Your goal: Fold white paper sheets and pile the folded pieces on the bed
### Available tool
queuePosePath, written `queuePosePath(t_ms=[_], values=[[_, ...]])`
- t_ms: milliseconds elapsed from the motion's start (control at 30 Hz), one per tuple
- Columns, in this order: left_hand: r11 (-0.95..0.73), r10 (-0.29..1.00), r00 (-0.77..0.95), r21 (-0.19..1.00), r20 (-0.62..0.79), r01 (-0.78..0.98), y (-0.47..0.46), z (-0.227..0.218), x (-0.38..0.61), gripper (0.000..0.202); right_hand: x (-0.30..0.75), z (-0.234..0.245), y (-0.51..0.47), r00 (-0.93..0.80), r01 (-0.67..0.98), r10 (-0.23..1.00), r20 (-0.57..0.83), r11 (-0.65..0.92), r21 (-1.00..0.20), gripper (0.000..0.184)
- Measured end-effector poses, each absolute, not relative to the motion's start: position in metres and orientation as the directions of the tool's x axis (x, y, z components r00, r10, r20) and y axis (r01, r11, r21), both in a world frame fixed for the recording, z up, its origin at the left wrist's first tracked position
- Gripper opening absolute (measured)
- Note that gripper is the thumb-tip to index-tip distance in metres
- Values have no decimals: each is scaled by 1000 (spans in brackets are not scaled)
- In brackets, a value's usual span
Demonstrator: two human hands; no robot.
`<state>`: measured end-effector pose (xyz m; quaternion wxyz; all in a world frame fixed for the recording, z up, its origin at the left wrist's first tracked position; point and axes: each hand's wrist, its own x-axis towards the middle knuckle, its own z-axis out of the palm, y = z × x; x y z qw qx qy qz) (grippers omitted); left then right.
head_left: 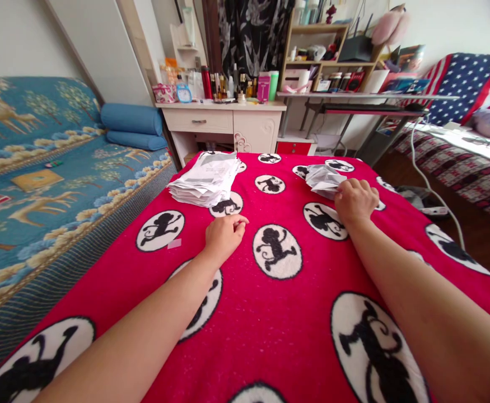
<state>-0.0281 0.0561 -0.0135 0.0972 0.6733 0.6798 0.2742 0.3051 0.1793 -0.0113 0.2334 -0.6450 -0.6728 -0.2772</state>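
Observation:
A red blanket (278, 324) with black monkey medallions covers the surface in front of me. My left hand (224, 235) rests on it with the fingers curled in, holding nothing that I can see. Just beyond it lies a stack of white folded papers (206, 179). My right hand (355, 200) is closed on the near edge of a smaller crumpled pile of white papers (322, 178) at the far right of the blanket.
A small pale scrap (174, 243) lies on the blanket left of my left hand. A blue patterned sofa bed (38, 184) runs along the left. A white dresser (223, 123) crowded with bottles and a desk (366, 101) stand behind. A white cable (433, 196) trails at the right.

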Motion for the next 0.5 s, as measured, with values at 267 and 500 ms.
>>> queuePosePath(t_ms=[267, 500], values=[[-62, 966, -74, 499, 247, 864, 56, -13, -28, 23, 300, -14, 188, -118, 992, 822, 557, 76, 98, 20], [-78, 967, -59, 508, 249, 858, 56, -13, -29, 23, 292, -10, 155, -58, 998, 776, 628, 53, 27, 33]])
